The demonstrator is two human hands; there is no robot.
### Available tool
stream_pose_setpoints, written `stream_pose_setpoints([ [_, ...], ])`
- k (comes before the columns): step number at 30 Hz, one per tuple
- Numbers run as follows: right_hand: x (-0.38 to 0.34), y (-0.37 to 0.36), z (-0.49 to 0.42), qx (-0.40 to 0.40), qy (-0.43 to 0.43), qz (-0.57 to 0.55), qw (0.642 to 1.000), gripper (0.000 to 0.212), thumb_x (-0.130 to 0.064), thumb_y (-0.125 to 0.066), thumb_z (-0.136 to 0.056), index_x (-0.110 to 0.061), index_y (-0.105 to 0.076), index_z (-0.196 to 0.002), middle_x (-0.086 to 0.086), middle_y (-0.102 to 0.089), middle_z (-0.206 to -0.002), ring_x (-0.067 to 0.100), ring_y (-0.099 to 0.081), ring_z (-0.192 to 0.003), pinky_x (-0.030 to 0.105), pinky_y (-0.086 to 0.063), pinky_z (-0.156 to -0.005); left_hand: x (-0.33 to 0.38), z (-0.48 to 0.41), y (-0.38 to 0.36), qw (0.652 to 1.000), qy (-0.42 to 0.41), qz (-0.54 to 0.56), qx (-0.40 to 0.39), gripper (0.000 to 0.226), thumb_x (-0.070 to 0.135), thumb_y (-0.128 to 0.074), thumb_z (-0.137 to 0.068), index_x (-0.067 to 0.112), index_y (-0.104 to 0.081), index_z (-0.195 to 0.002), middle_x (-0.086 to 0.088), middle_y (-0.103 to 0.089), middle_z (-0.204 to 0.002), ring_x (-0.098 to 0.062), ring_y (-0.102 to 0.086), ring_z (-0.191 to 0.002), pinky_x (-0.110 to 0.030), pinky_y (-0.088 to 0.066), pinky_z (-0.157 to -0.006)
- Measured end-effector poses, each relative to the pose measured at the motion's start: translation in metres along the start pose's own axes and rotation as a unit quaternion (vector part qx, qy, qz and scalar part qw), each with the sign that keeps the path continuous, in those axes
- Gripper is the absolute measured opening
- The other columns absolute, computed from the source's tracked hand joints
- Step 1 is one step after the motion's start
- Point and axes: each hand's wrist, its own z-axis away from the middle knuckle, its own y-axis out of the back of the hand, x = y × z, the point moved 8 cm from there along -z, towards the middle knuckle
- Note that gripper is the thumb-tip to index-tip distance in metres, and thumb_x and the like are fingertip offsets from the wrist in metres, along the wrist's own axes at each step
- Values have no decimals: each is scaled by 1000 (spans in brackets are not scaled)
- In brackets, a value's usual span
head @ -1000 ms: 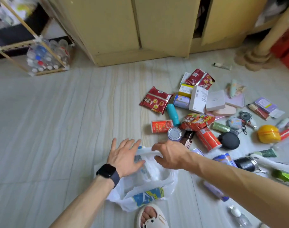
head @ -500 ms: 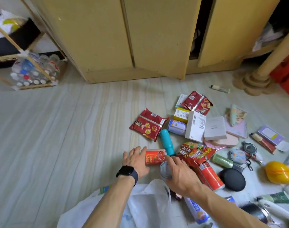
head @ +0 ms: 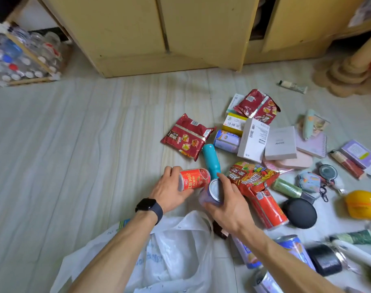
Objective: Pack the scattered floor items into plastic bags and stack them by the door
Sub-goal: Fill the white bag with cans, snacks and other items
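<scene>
The right hand (head: 227, 205) hides most of a brown bottle (head: 219, 231); the white plastic bag (head: 176, 256) is cut off below.

Home room, yellow wooden cupboard (head: 138, 32), snacks strewn on floor (head: 74, 134)

View: one head-worn wide-angle camera
Facing: forward and down at the floor (head: 74, 155)
Nearness: forearms are seen close below; the yellow cabinet (head: 138, 34) is framed along the top
Shared: no second view is given
</scene>
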Motion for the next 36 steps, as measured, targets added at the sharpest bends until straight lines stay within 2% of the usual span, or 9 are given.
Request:
stream_pose_setpoints([
  [3,-14,28,8,11,-61,-160,985,75,-32,-87,-67,-32,-37,-122,-19,-58,-100,-4,-58,-86,7,-43,-70,-2,31,38,997,6,50,55,69,45,-76,-76,21,-43,-132,-1,-37,-118,-29,-59,-101,-35,-49,-84],
  [7,-38,27,34,-66,-81,-276,955,57,-22,-92,-61,-28,-56,-104,-3,-68,-94,13,-65,-83,32,-53,-77,-19,98,90,977,42,158,137,68,50,-77,-72,28,-45,-128,7,-37,-116,-14,-55,-98,-30,-46,-87],
  [11,-49,-11,72,-169,-112,-295,934,73,-27,-92,-50,-35,-55,-112,7,-68,-101,16,-66,-83,41,-58,-78,-40,167,121,955,86,222,178,61,61,-69,-63,37,-49,-115,14,-41,-106,4,-50,-93,-7,-36,-77],
  [14,-50,-50,99,-211,-144,-223,941,79,-40,-84,-48,-34,-47,-118,3,-65,-101,16,-66,-84,41,-58,-81,-54,199,115,977,98,142,122,63,57,-78,-64,34,-51,-116,8,-41,-103,-5,-51,-90,-18,-39,-80],
  [17,-51,-82,121,-223,-179,-208,935,75,-42,-75,-53,-20,-48,-119,-2,-66,-99,7,-65,-79,24,-52,-66,-68,219,91,988,133,72,39,70,60,-75,-61,34,-48,-120,5,-38,-106,-23,-59,-94,-32,-46,-82],
  [21,-56,-110,133,-269,-170,-59,946,72,-57,-78,-60,-22,-47,-115,-2,-63,-100,15,-65,-85,29,-49,-70,-88,237,62,982,184,1,-34,72,61,-75,-66,31,-46,-125,1,-38,-119,-30,-61,-99,-30,-36,-68],
  [26,-89,-138,111,-279,11,243,929,57,-52,-66,-76,-19,-42,-116,9,-62,-104,33,-61,-100,35,-46,-76,-105,229,53,978,193,-77,-12,66,61,-66,-78,25,-46,-129,-4,-40,-123,-31,-62,-95,-29,-33,-60],
  [31,-136,-164,90,-212,174,378,884,58,-36,-60,-84,-22,-32,-133,13,-54,-115,36,-54,-105,40,-42,-85,-125,206,55,977,200,-62,30,65,55,-71,-77,16,-49,-124,-8,-39,-112,-35,-61,-82,-35,-45,-60],
  [36,-141,-195,84,-224,245,410,850,70,-21,-64,-85,-24,-25,-143,13,-43,-129,34,-43,-111,36,-41,-86,-136,200,47,971,195,-139,22,66,57,-65,-81,20,-45,-131,-10,-46,-118,-31,-58,-95,-36,-41,-64],
])
